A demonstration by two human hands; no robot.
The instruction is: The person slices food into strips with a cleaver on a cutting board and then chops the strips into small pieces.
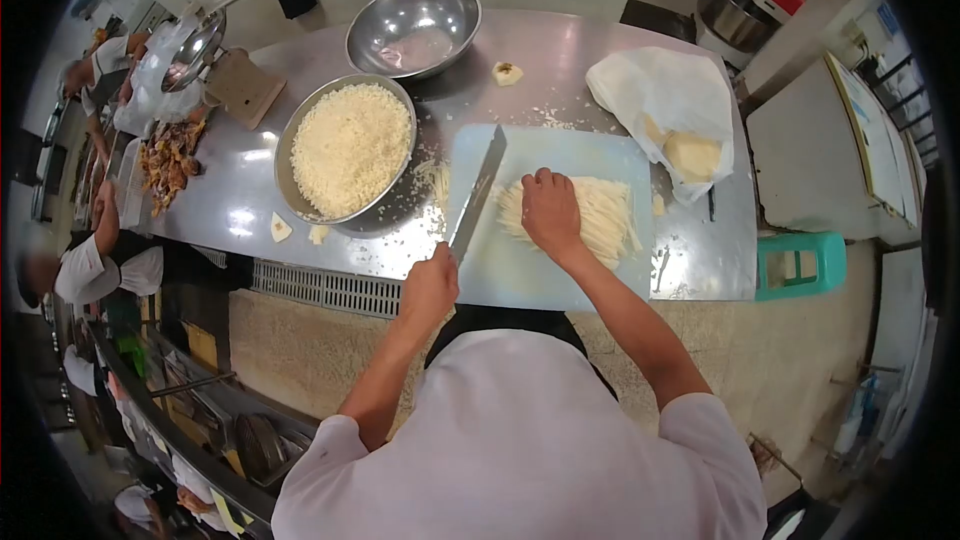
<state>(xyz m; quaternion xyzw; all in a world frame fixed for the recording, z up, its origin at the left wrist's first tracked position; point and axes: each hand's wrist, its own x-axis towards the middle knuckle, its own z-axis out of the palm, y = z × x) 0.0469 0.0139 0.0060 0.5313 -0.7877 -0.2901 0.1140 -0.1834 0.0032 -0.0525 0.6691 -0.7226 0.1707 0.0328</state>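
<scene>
My left hand [430, 285] is closed round the handle of a long-bladed knife [478, 190]. Its blade points away from me over the light blue cutting board [490, 275], just left of the cut food. With fingers curled, my right hand [551, 212] presses down on a bundle of pale vegetable strips [605, 220] lying on the board. Small pale bits are scattered beside the board's left edge. To the left stands a metal bowl [284, 172] heaped with finely diced pale pieces [352, 150].
Behind it sits an empty steel bowl [440, 20]. A white plastic bag [660, 85] with a pale chunk [692, 155] lies at the right. Browned meat pieces [172, 155] are on the left, near co-workers. A green stool [800, 265] stands beside the steel table [345, 250].
</scene>
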